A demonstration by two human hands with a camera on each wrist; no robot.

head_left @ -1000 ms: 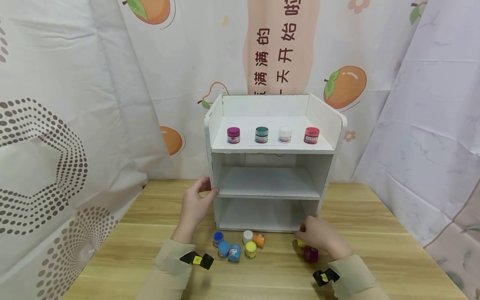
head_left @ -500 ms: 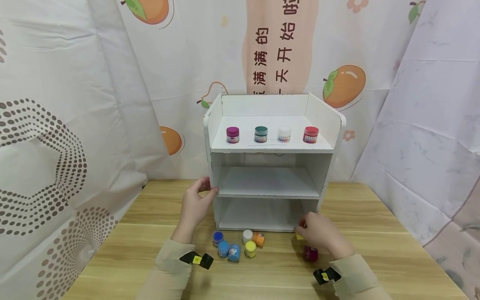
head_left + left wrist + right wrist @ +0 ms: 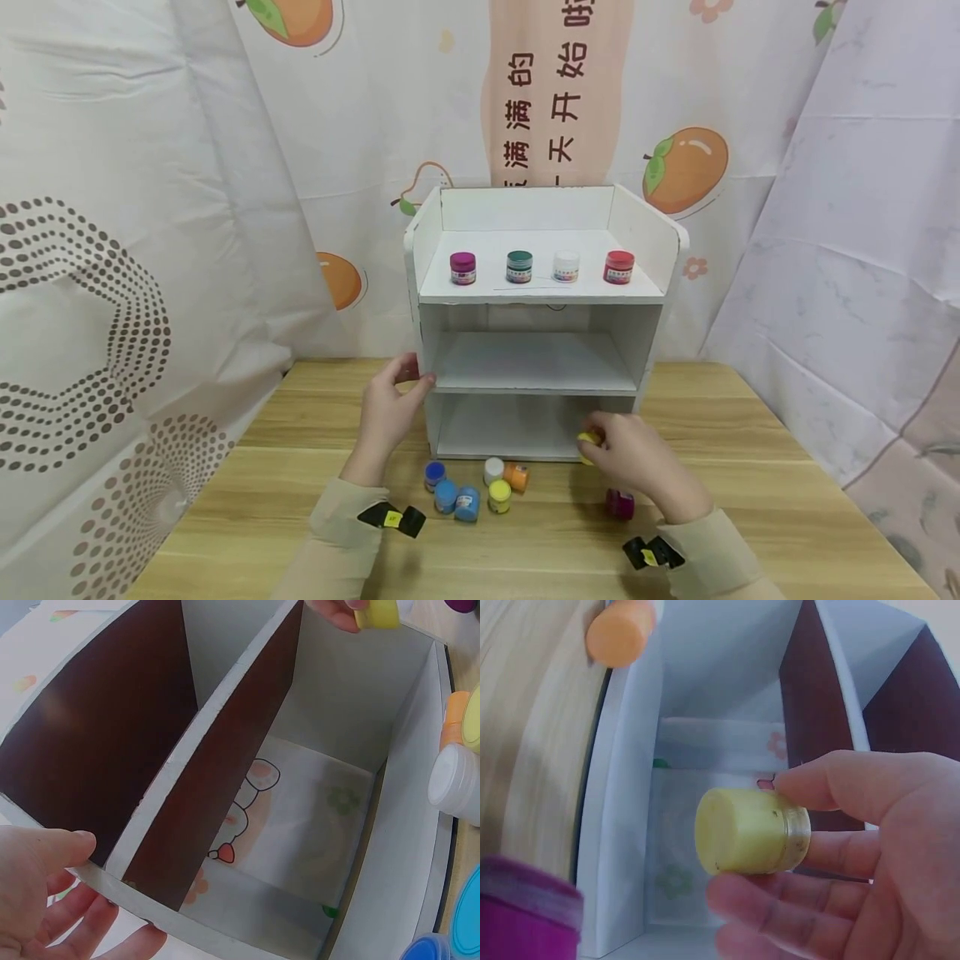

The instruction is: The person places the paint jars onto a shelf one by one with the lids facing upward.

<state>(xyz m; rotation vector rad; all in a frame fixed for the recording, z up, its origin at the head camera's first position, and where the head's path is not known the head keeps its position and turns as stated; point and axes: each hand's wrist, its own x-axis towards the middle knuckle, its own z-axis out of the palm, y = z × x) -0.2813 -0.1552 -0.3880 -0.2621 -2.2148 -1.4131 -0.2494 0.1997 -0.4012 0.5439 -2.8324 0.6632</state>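
Observation:
A small yellow paint jar [image 3: 742,831] is pinched between the thumb and fingers of my right hand [image 3: 633,450], in front of the white shelf unit's lower right opening. The right wrist view shows its yellow end turned away from the palm. My left hand [image 3: 388,412] holds the left side panel of the shelf unit [image 3: 536,389], its thumb [image 3: 69,847] over the panel's edge and the fingers along the outer side. On the table below my right hand lies a dark purple paint jar [image 3: 620,504].
On the top shelf stand a purple jar [image 3: 462,268], a green jar [image 3: 519,267], a white jar [image 3: 566,267] and a red jar [image 3: 618,267]. Several blue, white, orange and yellow jars [image 3: 499,496] sit on the wooden table [image 3: 525,558] before the unit. Printed curtains hang behind.
My right hand has lifted the yellow paint jar from beside the purple one and moved it up and slightly left, toward the bottom shelf. My left hand stays on the side panel.

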